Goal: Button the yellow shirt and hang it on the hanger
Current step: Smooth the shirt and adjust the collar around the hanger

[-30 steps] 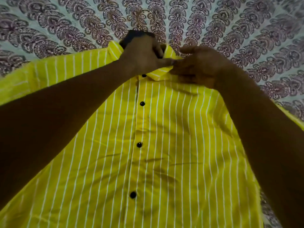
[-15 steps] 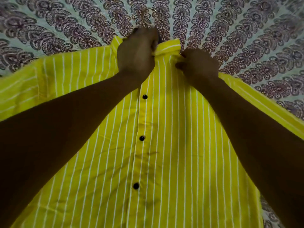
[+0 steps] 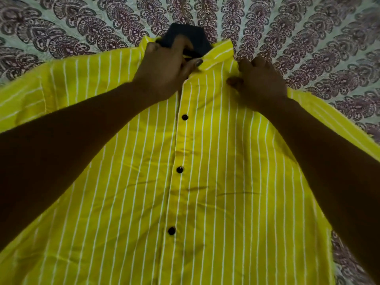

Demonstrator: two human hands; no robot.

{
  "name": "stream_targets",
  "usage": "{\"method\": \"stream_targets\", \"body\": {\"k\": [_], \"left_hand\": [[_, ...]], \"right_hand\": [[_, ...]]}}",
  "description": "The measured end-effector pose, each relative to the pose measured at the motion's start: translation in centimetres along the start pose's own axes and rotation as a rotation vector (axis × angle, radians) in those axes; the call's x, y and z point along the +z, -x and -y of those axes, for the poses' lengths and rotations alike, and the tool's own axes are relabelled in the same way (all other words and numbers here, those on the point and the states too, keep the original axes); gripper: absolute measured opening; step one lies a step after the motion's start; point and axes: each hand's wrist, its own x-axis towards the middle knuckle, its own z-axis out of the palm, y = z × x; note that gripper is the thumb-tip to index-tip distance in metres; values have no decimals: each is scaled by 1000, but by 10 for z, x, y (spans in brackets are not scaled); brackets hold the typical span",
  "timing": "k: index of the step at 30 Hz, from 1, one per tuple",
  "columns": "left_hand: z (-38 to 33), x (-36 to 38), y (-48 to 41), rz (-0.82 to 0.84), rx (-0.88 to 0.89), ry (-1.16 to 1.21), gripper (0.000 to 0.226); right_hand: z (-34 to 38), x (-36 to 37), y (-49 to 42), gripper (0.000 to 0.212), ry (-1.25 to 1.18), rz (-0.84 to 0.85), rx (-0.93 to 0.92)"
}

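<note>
Surface: a printed cloth, pale with dark purple paisley motifs set in radiating rows, fills the view on all sides of the garment. Lighting is dim. No other part of the room is in view.

Garment: the yellow shirt, with thin white vertical stripes, lies flat and front-up on the cloth, collar at the far end. The placket is closed along its visible length. Three black buttons show on it: upper button, middle button, lower button.

Hanger: the black hanger projects from the collar opening. Its metal hook rests on the cloth at the top edge of the view.

Left hand: fingers curled over the black neck of the hanger at the collar; the thumb lies against the collar tip.

Right hand: fingers curled together, gripping shirt fabric at the shoulder just beside the collar.

Both forearms cross the shirt front from the near edge
</note>
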Motion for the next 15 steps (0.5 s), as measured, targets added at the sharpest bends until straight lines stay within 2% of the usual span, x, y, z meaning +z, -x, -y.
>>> {"method": "stream_targets", "body": {"k": [3, 4, 6, 8, 10, 12, 14, 15], "left_hand": [[-4, -6, -18, 202, -149, 83, 23], [-5, -7, -21, 220, -190, 111, 23], [-9, -5, -28, 156, -239, 66, 35], [-16, 2, -28, 154, -265, -98, 48], [-21, 6, -29, 190, -233, -192, 62], [-20, -2, -26, 165, -127, -151, 67], [-8, -16, -22, 28, -8, -41, 63], [0, -25, -17, -65, 36, 41, 53]], "right_hand": [[2, 1, -3, 49, 39, -38, 27], [3, 3, -2, 48, 55, -54, 30], [4, 5, 0, 47, 71, -85, 42], [3, 4, -4, 47, 27, -48, 53], [-1, -4, -13, 52, -113, 63, 74], [-4, -18, -17, 61, -222, 182, 63], [-8, -28, -17, 63, -292, 205, 30], [-9, -31, -15, 59, -352, 183, 17]]}}
